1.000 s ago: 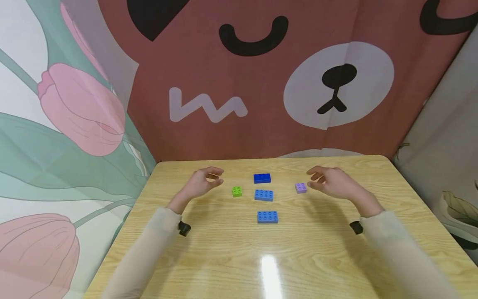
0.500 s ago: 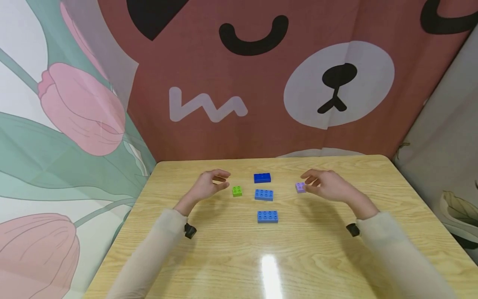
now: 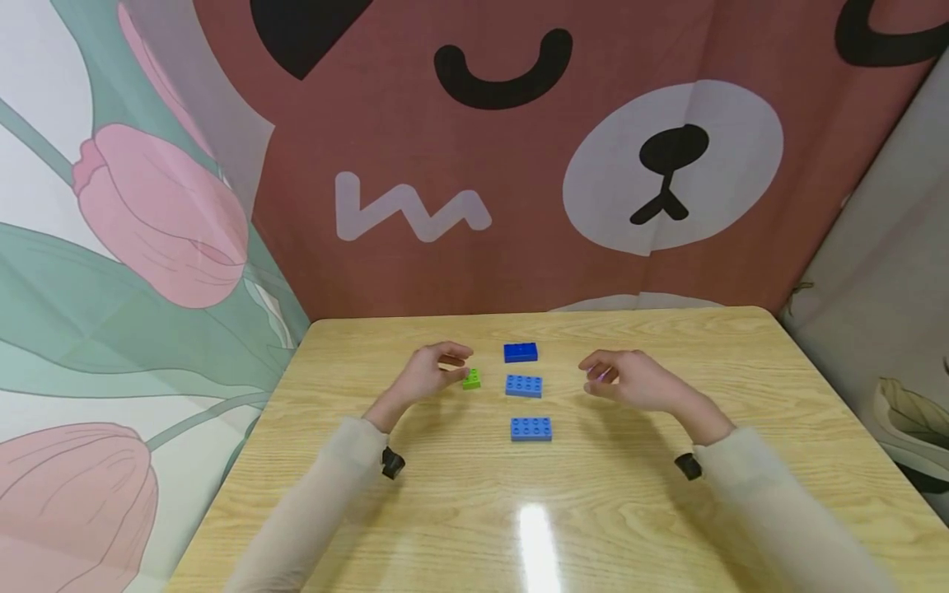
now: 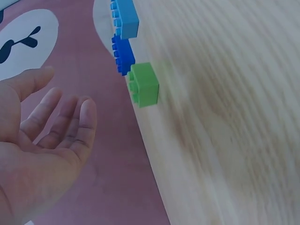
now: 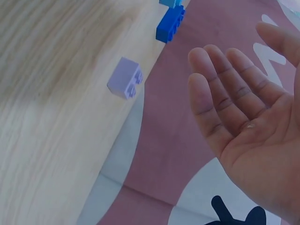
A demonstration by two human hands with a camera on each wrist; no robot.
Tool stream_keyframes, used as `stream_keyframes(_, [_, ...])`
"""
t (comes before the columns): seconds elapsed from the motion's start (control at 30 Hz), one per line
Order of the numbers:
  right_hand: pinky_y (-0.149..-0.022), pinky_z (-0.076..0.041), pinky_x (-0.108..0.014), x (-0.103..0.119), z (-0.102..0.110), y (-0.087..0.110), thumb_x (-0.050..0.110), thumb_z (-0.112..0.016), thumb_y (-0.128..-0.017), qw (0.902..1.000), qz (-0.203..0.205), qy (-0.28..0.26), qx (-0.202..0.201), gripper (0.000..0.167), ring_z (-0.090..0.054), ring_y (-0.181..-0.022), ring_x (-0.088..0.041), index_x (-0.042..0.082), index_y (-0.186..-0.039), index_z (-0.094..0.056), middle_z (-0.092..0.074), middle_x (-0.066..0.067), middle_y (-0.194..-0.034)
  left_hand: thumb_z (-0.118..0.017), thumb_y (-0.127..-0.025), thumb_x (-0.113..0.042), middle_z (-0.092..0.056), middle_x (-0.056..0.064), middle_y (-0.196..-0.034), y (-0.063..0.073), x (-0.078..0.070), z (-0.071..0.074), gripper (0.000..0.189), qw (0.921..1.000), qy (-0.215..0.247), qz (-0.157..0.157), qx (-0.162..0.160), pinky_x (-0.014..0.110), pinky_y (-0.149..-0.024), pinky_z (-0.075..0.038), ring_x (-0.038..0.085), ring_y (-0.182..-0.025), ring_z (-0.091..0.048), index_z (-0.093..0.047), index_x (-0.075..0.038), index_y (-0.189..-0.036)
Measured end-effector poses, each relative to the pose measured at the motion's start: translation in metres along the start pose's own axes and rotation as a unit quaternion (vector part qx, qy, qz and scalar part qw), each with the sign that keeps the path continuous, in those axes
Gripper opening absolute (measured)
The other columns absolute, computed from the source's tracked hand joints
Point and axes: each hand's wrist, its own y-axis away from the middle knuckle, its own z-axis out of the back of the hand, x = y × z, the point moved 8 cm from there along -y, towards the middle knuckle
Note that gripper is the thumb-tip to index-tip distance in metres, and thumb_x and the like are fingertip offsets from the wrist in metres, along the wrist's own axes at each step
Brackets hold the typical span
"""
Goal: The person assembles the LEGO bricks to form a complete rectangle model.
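My left hand hovers just left of a small green block, thumb and fingers apart; in the head view the thumb tip overlaps the block. The left wrist view shows that green block standing on the table with a gap between it and the relaxed fingers. Over on the right, my right hand hangs above a small purple block, mostly hidden behind its fingers in the head view. The right wrist view has the purple block sitting on the table, apart from the loosely bent fingers.
Between the hands, a dark blue block, a lighter blue block and another lighter blue block form a rough column on the wooden table. Behind the table hangs a printed bear curtain.
Both hands have moved inward and slightly down. The left has come to the green block's edge; the right now covers most of the purple block. The blocks have stayed in place.
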Motion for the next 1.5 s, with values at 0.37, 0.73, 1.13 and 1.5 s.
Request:
stream_keyframes(0.37, [-0.08, -0.055, -0.037, 0.006, -0.016, -0.004, 0.02, -0.072, -0.098, 0.9993, 0.013, -0.034, 0.011, 0.028, -0.066, -0.089, -0.016, 0.006, -0.122, -0.068, -0.068, 0.003, -0.101, -0.071, -0.097, -0.007, -0.067, 0.019, -0.121, -0.002, 0.002, -0.017, 0.028, 0.9994, 0.033, 0.007, 0.001, 0.036, -0.082, -0.057, 0.025, -0.106, -0.067, -0.069, -0.001, -0.125])
stream_keyframes(0.73, [-0.082, -0.056, -0.039, 0.01, -0.034, -0.007, 0.015, -0.073, -0.097, 0.9984, 0.022, -0.05, 0.018, 0.024, -0.067, -0.093, -0.02, 0.003, -0.118, -0.069, -0.069, -0.003, -0.104, -0.073, -0.097, -0.012, -0.067, 0.018, -0.122, -0.011, 0.003, -0.032, 0.031, 0.9996, 0.024, 0.015, 0.009, 0.037, -0.087, -0.055, 0.025, -0.105, -0.067, -0.069, 0.0, -0.126])
stream_keyframes(1.13, [-0.082, -0.056, -0.034, 0.013, -0.052, -0.012, 0.006, -0.072, -0.095, 0.9947, 0.038, -0.088, 0.038, 0.022, -0.066, -0.096, -0.022, -0.003, -0.116, -0.068, -0.069, -0.012, -0.105, -0.073, -0.097, -0.01, -0.066, 0.017, -0.124, -0.016, 0.001, -0.05, 0.03, 0.9991, 0.02, 0.025, 0.029, 0.035, -0.087, -0.055, 0.023, -0.104, -0.067, -0.069, 0.0, -0.125])
stream_keyframes(1.5, [-0.08, -0.055, -0.032, 0.013, -0.066, -0.016, 0.009, -0.074, -0.094, 0.9926, 0.02, -0.107, 0.055, 0.022, -0.066, -0.091, -0.018, -0.001, -0.113, -0.069, -0.069, -0.005, -0.102, -0.07, -0.098, -0.008, -0.069, 0.011, -0.121, -0.021, 0.004, -0.066, 0.028, 0.9973, 0.031, 0.054, 0.038, 0.031, -0.08, -0.056, 0.019, -0.101, -0.067, -0.069, -0.003, -0.126])
